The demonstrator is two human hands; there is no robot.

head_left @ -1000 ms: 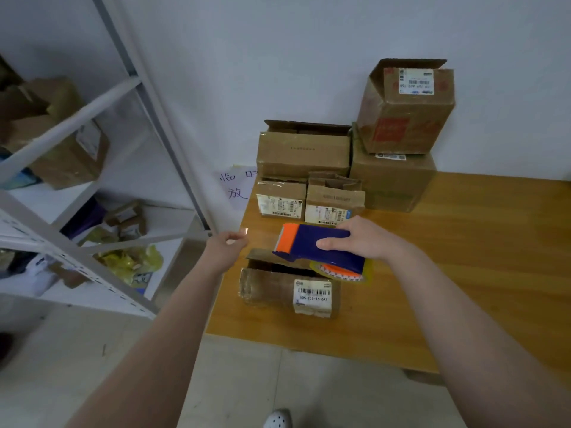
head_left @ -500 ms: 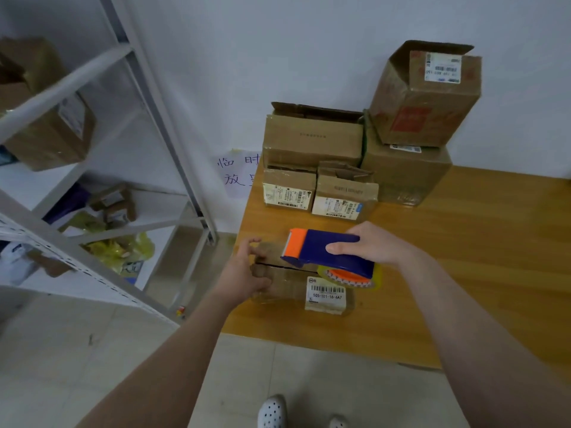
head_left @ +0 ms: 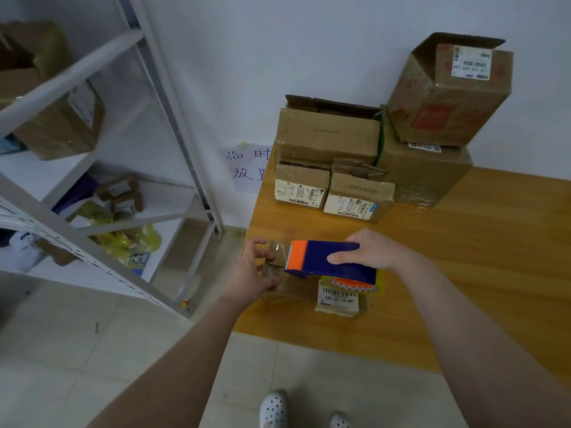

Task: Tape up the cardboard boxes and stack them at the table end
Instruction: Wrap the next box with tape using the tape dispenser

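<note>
One small box (head_left: 296, 288) sits at your table's (head_left: 463, 257) near left corner, long axis running left to right. Your left hand (head_left: 251, 273), off it a second ago, now grips its left end, probably pinning the clear tape (head_left: 279, 249) there. Your right hand (head_left: 370, 253) clasps the tape dispenser (head_left: 327, 257) on top, orange blade pointing left; sealing has begun.

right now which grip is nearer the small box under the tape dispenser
Left. The left grip holds the small box directly; the right grip holds the tape dispenser atop it.
</note>
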